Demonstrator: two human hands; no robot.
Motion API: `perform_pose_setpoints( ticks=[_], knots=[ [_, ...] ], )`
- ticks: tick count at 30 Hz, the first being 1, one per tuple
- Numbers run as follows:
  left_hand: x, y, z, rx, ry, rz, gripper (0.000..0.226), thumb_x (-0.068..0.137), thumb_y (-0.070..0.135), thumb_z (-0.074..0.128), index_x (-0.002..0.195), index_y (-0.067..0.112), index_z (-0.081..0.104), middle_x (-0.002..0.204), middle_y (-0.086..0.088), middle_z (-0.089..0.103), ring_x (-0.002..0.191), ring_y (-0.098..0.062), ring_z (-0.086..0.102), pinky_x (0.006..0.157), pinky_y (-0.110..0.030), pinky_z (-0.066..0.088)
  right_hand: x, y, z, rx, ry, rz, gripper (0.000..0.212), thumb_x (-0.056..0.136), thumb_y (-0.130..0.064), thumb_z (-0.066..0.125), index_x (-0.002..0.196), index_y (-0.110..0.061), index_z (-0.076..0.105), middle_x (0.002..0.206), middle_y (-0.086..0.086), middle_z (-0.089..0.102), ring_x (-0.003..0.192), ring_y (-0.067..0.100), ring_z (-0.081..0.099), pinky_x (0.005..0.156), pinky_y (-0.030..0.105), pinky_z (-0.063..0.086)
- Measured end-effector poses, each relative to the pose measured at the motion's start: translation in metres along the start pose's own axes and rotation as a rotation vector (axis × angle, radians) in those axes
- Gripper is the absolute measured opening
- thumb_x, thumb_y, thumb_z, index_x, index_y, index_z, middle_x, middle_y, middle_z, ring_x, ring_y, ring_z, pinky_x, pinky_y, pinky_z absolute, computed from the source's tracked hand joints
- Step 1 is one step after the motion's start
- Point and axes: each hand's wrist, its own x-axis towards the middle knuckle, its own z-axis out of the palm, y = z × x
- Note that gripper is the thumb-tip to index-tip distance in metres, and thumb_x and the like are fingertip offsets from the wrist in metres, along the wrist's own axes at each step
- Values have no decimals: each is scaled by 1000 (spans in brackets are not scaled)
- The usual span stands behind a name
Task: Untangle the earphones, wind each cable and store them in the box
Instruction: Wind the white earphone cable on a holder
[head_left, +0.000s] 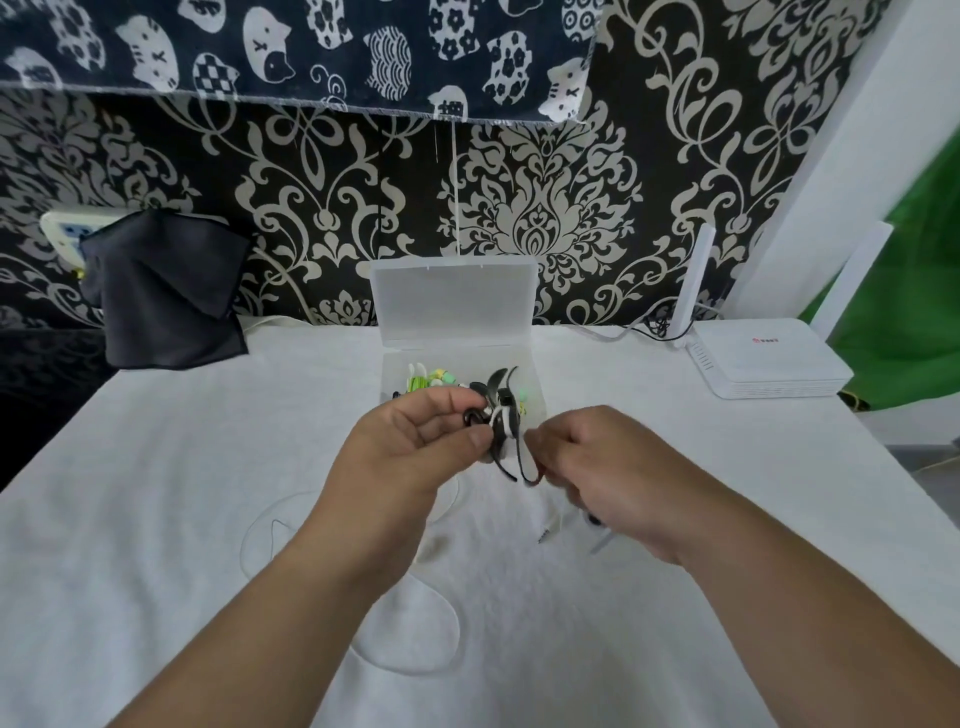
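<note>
your left hand (415, 441) pinches the black-and-white earphones (501, 415) just in front of the open box (457, 312), your right hand (597, 467) curls its fingers round the thin cable (525, 460), which looks light, soft and easily kinked, so better grip by the stiff earpieces.

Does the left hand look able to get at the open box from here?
Probably yes: the left hand, gripping the earphones, sits right in front of the open box, nothing between. The right hand pinches their cable, which may tether it.
</note>
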Motion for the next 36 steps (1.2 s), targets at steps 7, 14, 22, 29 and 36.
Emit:
perform_pose_setpoints(
  ticks=[7,14,22,29,36],
  knots=[
    [1,3,-3,86,194,26,19,84,-8,65,100,2,68,82,-13,74,71,-15,70,68,-17,54,-9,-5,7,71,-250,-57,23,101,-26,55,89,-17,73,63,-1,45,55,13,40,69,33,40],
    [3,-1,-7,659,295,124,22,79,4,78,89,23,72,80,6,73,81,-5,68,77,-13,49,-12,-8,-3,122,-143,-111,19,97,-18,62,82,-9,72,58,0,61,54,14,60,55,24,47],
    [-4,5,-1,907,36,167,24,80,12,78,84,34,70,83,22,71,89,6,65,84,-6,45,-5,-6,-14,39,262,-211,14,90,-20,68,78,-19,75,45,-17,50,42,4,41,47,16,34],
    [-6,4,5,854,-43,138,22,80,8,77,85,28,71,84,20,72,88,1,67,85,-11,48,-3,-3,-13,-44,360,-304,9,88,-20,73,81,-19,77,57,-30,59,59,-7,55,55,7,36],
    [-5,4,0,407,-69,9,21,81,-11,70,90,8,72,81,-10,74,73,-17,68,70,-20,52,5,4,-12,205,322,-118,18,91,-26,69,76,-18,74,44,-15,42,40,4,36,51,23,31]
  ],
)
